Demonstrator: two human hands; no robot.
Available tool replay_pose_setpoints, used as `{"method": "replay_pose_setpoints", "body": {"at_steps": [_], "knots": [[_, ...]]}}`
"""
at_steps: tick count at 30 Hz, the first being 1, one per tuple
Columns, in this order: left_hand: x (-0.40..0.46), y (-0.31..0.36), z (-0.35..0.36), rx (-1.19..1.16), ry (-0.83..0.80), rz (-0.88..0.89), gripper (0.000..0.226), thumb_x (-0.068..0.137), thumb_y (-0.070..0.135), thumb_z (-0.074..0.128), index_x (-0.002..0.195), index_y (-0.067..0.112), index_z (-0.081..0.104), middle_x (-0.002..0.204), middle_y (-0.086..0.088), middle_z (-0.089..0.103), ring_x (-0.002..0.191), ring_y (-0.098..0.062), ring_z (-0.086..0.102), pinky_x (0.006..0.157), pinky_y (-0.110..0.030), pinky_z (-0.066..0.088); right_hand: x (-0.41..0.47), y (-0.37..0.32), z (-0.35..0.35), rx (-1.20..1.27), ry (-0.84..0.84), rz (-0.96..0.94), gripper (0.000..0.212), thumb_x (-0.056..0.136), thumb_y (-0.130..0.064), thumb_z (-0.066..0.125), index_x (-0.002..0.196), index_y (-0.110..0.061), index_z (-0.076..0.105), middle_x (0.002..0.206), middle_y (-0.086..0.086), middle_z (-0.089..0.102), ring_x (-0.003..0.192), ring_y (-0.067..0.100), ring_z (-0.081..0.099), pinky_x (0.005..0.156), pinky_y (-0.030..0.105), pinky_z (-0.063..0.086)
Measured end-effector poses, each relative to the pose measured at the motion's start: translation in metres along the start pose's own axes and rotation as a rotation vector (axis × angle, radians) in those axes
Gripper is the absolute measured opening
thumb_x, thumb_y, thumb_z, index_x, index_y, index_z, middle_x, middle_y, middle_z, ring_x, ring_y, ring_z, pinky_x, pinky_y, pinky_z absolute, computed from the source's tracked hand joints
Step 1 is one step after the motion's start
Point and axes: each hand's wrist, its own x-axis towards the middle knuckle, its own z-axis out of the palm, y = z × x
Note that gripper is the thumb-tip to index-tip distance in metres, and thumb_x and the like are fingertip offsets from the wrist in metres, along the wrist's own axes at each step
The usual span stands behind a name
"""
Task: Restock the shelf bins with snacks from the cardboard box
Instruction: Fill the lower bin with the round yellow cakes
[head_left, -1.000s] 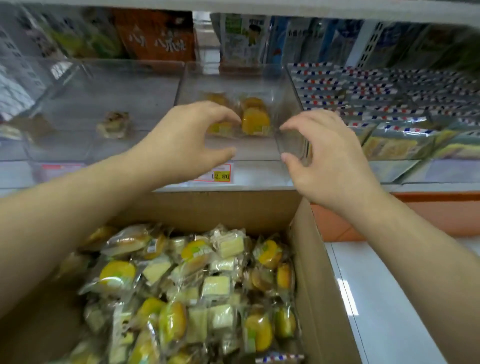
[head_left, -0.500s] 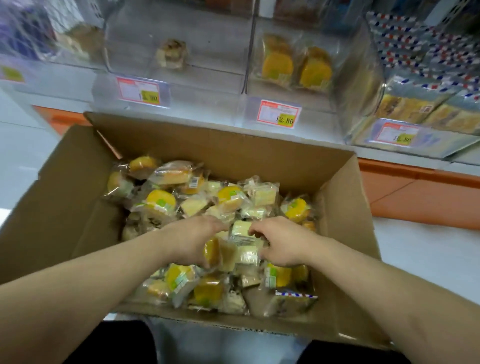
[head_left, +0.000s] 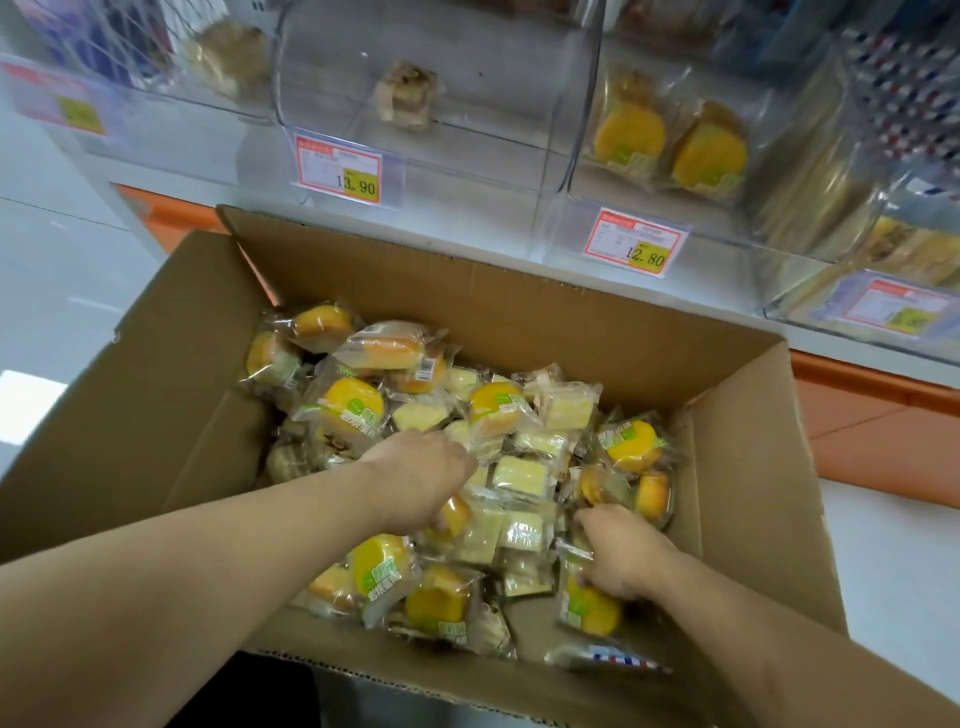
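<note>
- Head view, nearest to you: your two bare forearms reach forward and down into the open brown cardboard box.
- Your right hand is low in the box's near right corner, fingers curled down among the wrappers, gripping a clear-wrapped yellow round cake.
- Your left hand sits nearer the middle of the pile, fingers buried between packets; you cannot tell what it holds, if anything.
- Around both hands lies the heap of clear-wrapped snacks: yellow round cakes and pale square cake slices, filling the right and middle of the box.
- Beyond the box's far wall, the white shelf edge carries a red-and-yellow price tag marked 13.90 and another marked 12.80.
- Above the 12.80 tag, a clear plastic shelf bin holds two yellow round cakes.
- Left of it, a second clear bin holds one brownish wrapped piece.
</note>
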Motion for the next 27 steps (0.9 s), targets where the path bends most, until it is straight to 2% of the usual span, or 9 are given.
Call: {"method": "replay_pose_setpoints", "body": {"at_steps": [2, 4, 6, 10, 12, 14, 17, 22, 27], "knots": [[-0.006, -0.001, -0.017, -0.185, 0.001, -0.054, 0.052, 0.098, 0.041, 0.072, 0.134, 0.015, 0.045, 0.115, -0.004, 0.059, 0.102, -0.028, 0.060, 0.076, -0.038, 0.047, -0.001, 0.000, 0.007, -0.018, -0.033, -0.001, 0.035, 0.086, -0.032, 0.083, 0.115, -0.019, 0.069, 0.116, 0.002, 0.066, 0.104, 0.021, 0.065, 0.092, 0.038, 0.059], [-0.013, -0.004, -0.032, -0.331, 0.029, -0.109, 0.055, 0.095, 0.047, 0.074, 0.130, 0.015, 0.046, 0.109, -0.003, 0.060, 0.093, -0.024, 0.057, 0.075, -0.038, 0.049, -0.005, 0.001, 0.014, -0.023, -0.075, -0.019, 0.030, 0.085, -0.027, 0.082, 0.110, -0.021, 0.067, 0.114, 0.001, 0.062, 0.103, 0.021, 0.063, 0.090, 0.038, 0.057], [-0.020, -0.008, -0.045, -0.399, 0.082, -0.142, 0.051, 0.091, 0.053, 0.076, 0.120, 0.020, 0.050, 0.113, -0.001, 0.063, 0.097, -0.022, 0.059, 0.082, -0.040, 0.055, -0.009, 0.004, 0.022, 0.003, -0.116, -0.018, 0.036, 0.085, -0.025, 0.079, 0.117, -0.027, 0.062, 0.122, -0.001, 0.056, 0.109, 0.021, 0.059, 0.094, 0.037, 0.054], [-0.040, -0.007, -0.067, -0.507, 0.156, -0.179, 0.050, 0.091, 0.060, 0.072, 0.128, 0.030, 0.057, 0.125, 0.004, 0.065, 0.104, -0.019, 0.062, 0.086, -0.037, 0.055, -0.012, 0.001, 0.038, 0.025, -0.198, -0.034, 0.061, 0.087, -0.028, 0.081, 0.143, -0.034, 0.056, 0.146, 0.004, 0.055, 0.130, 0.028, 0.056, 0.107, 0.037, 0.049], [-0.054, -0.004, -0.077, -0.506, 0.187, -0.165, 0.048, 0.090, 0.062, 0.071, 0.127, 0.033, 0.059, 0.124, 0.006, 0.066, 0.096, -0.015, 0.066, 0.087, -0.038, 0.057, -0.014, 0.003, 0.045, 0.057, -0.229, -0.034, 0.071, 0.085, -0.028, 0.084, 0.149, -0.033, 0.054, 0.151, 0.003, 0.054, 0.134, 0.029, 0.055, 0.110, 0.037, 0.048], [-0.068, -0.002, -0.084, -0.471, 0.202, -0.161, 0.048, 0.088, 0.065, 0.071, 0.125, 0.036, 0.059, 0.120, 0.007, 0.066, 0.090, -0.013, 0.066, 0.086, -0.040, 0.059, -0.017, 0.008, 0.046, 0.075, -0.222, -0.036, 0.071, 0.085, -0.021, 0.084, 0.149, -0.033, 0.056, 0.150, 0.001, 0.056, 0.134, 0.026, 0.056, 0.110, 0.035, 0.048], [-0.086, -0.002, -0.091, -0.415, 0.234, -0.162, 0.049, 0.086, 0.068, 0.071, 0.125, 0.040, 0.059, 0.116, 0.008, 0.064, 0.098, -0.015, 0.062, 0.091, -0.042, 0.057, -0.016, 0.019, 0.046, 0.102, -0.219, -0.074, 0.068, 0.086, -0.014, 0.082, 0.147, -0.033, 0.059, 0.145, -0.001, 0.061, 0.130, 0.023, 0.059, 0.107, 0.030, 0.048], [-0.091, -0.002, -0.098, -0.402, 0.227, -0.141, 0.050, 0.084, 0.070, 0.071, 0.124, 0.042, 0.060, 0.114, 0.012, 0.064, 0.101, -0.014, 0.061, 0.092, -0.041, 0.057, -0.008, 0.023, 0.058, 0.125, -0.198, -0.093, 0.064, 0.085, -0.021, 0.086, 0.143, -0.036, 0.063, 0.144, -0.006, 0.063, 0.130, 0.019, 0.058, 0.111, 0.032, 0.046], [-0.080, -0.003, -0.104, -0.368, 0.224, -0.134, 0.052, 0.082, 0.073, 0.071, 0.121, 0.041, 0.060, 0.111, 0.009, 0.066, 0.101, -0.017, 0.063, 0.090, -0.041, 0.057, -0.006, 0.017, 0.064, 0.072, -0.051, -0.083, 0.032, 0.088, -0.035, 0.084, 0.119, -0.037, 0.077, 0.119, -0.017, 0.075, 0.112, 0.008, 0.066, 0.100, 0.030, 0.055]]}}
